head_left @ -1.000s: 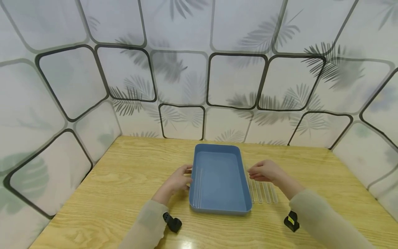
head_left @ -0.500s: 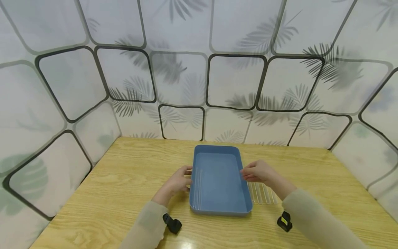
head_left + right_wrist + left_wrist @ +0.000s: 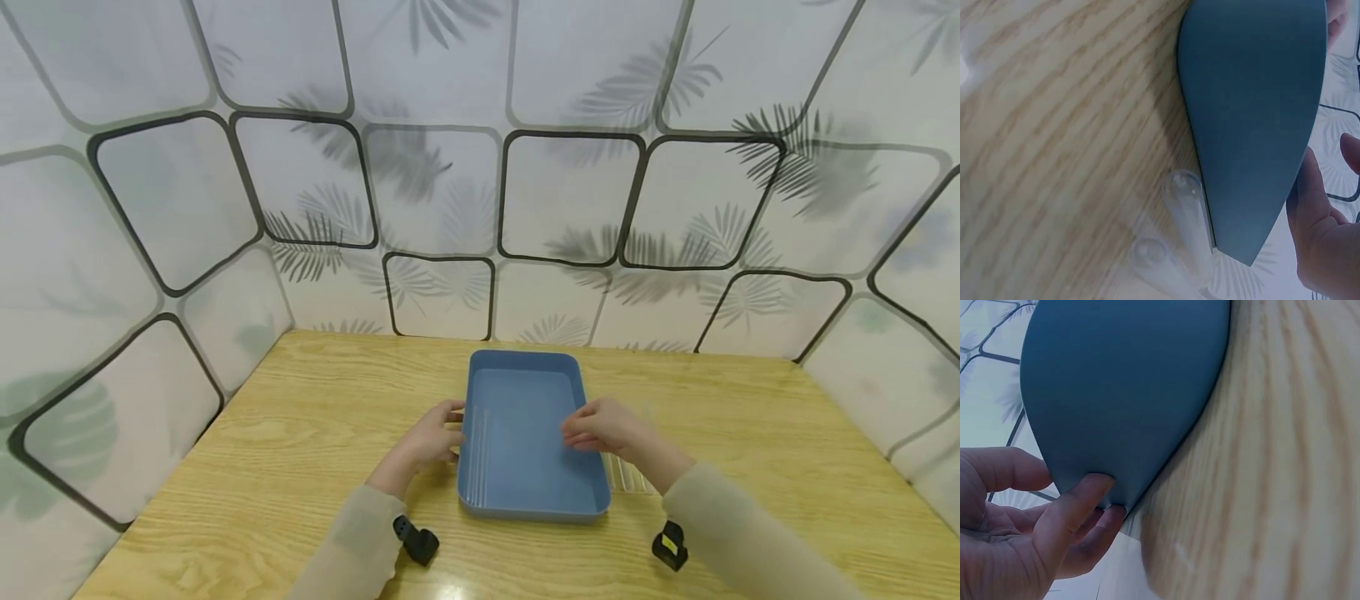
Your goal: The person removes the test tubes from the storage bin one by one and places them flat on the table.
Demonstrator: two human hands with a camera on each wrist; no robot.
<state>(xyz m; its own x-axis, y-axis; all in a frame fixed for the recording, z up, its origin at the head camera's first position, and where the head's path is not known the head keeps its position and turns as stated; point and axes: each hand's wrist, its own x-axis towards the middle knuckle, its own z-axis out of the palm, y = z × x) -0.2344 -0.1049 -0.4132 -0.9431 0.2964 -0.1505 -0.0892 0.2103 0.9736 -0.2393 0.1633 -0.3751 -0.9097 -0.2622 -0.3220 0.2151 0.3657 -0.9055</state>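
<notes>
On the table lies a blue rectangular tray (image 3: 525, 433). Several clear tubes (image 3: 481, 458), which look like test tubes, lie lengthwise along its left inner side. My left hand (image 3: 427, 435) rests its fingertips against the outside of the tray's left wall; the left wrist view shows the thumb (image 3: 1091, 490) touching that wall. My right hand (image 3: 607, 429) reaches over the right rim, fingertips close together above the tray's inside. The tray wall hides those fingertips in the right wrist view, and I see no tube between them. More clear tubes (image 3: 626, 475) lie right of the tray, partly under my right forearm.
The wood-grain table (image 3: 315, 417) extends on both sides of the tray. A leaf-patterned wall covering (image 3: 442, 292) stands along the back and both sides. Black wrist cameras hang beneath both sleeves.
My right hand has moved left from above the loose tubes, across the right rim, to over the tray's inside. The left hand and the tray stay put.
</notes>
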